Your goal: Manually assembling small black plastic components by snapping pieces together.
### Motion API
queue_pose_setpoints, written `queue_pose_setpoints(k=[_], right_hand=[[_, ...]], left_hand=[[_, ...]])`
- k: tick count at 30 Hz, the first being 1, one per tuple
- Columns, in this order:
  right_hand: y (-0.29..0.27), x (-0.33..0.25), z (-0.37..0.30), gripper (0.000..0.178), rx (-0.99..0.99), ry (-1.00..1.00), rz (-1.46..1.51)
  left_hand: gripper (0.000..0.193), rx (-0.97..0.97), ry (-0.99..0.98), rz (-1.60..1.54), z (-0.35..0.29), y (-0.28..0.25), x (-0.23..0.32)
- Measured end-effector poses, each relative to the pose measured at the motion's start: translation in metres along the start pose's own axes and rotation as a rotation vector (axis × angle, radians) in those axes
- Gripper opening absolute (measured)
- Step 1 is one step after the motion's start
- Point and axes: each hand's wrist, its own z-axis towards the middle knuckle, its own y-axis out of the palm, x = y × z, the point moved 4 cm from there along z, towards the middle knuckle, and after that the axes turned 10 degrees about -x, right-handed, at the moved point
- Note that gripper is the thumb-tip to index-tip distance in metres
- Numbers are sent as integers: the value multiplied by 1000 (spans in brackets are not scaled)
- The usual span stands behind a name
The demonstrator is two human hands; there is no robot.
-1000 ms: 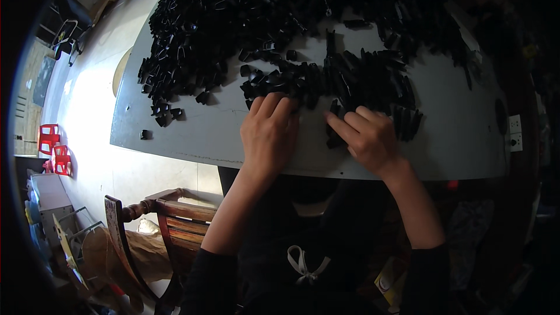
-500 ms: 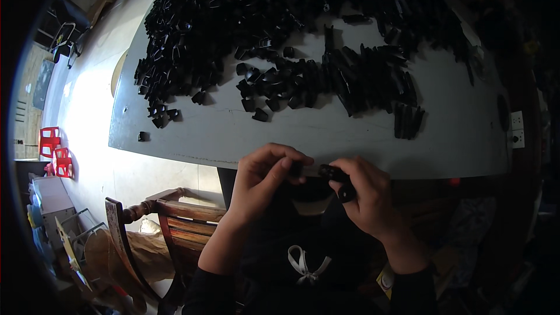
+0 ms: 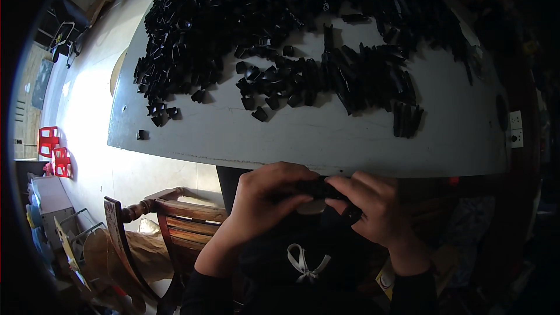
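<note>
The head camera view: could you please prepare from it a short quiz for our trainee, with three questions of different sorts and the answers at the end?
1. True or false: the left hand lies flat on the grey table.
2. Which piece of furniture appears just beside the left forearm?
A) a sofa
B) a wooden chair
C) a glass cabinet
3. Fill in the gap: small black pieces are held by ___ of the person's hands.

Key:
1. False; its fingers are bent around a black piece.
2. B
3. both; the right hand holds black pieces too.
</note>
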Motion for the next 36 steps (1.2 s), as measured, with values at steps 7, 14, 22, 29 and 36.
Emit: queue_pose_setpoints(k=[7, 14, 22, 29, 36], right_hand=[[3, 0, -1, 28, -70, -29, -51], [36, -16, -14, 16, -97, -288, -52], [25, 10, -21, 16, -54, -37, -49], [-61, 100, -20, 30, 213, 295, -577], [-56, 114, -1, 28, -106, 127, -794]], left_hand=[[24, -49, 163, 334, 0, 3, 4], [49, -286, 307, -388, 4, 31, -3], [32, 139, 323, 381, 18, 21, -10], [17, 475, -76, 1110, 41, -31, -24], [14, 446, -26, 1161, 35, -33, -25]])
